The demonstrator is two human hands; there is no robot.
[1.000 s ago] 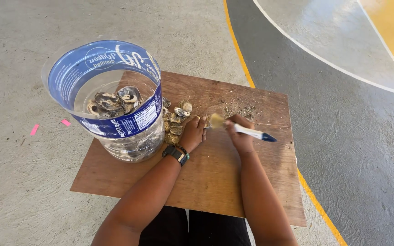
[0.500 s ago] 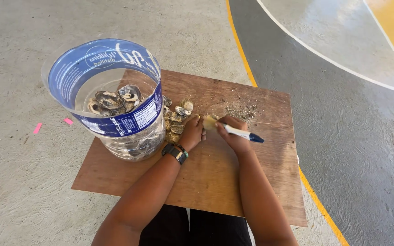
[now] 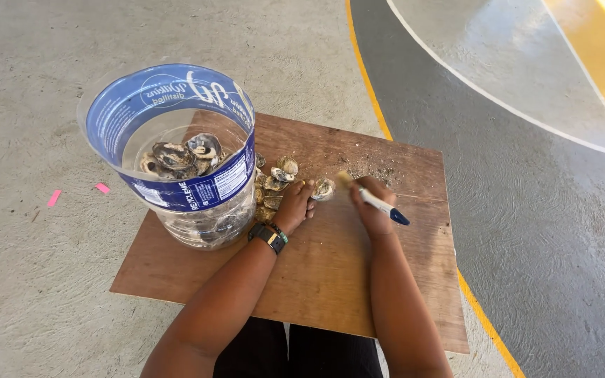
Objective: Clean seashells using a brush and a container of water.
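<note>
On a brown wooden board (image 3: 330, 273) my left hand (image 3: 295, 205) holds a small greyish shell (image 3: 323, 188) down by its near edge. A dark watch is on that wrist. My right hand (image 3: 371, 208) grips a small brush (image 3: 372, 199) with a white handle and blue tip, its pale bristles pointing at the shell. A small heap of similar shells (image 3: 274, 185) lies just left of my left hand.
A cut-open clear plastic tub (image 3: 176, 161) with a blue label stands on the board's left part, holding several shells in water. Grit (image 3: 379, 170) is scattered on the board's far side. Concrete floor with yellow and white painted lines surrounds the board; two pink scraps (image 3: 77, 193) lie left.
My right hand with the brush has shifted slightly toward me and left, the brush tilting down toward the shell. The left hand stays on the shell.
</note>
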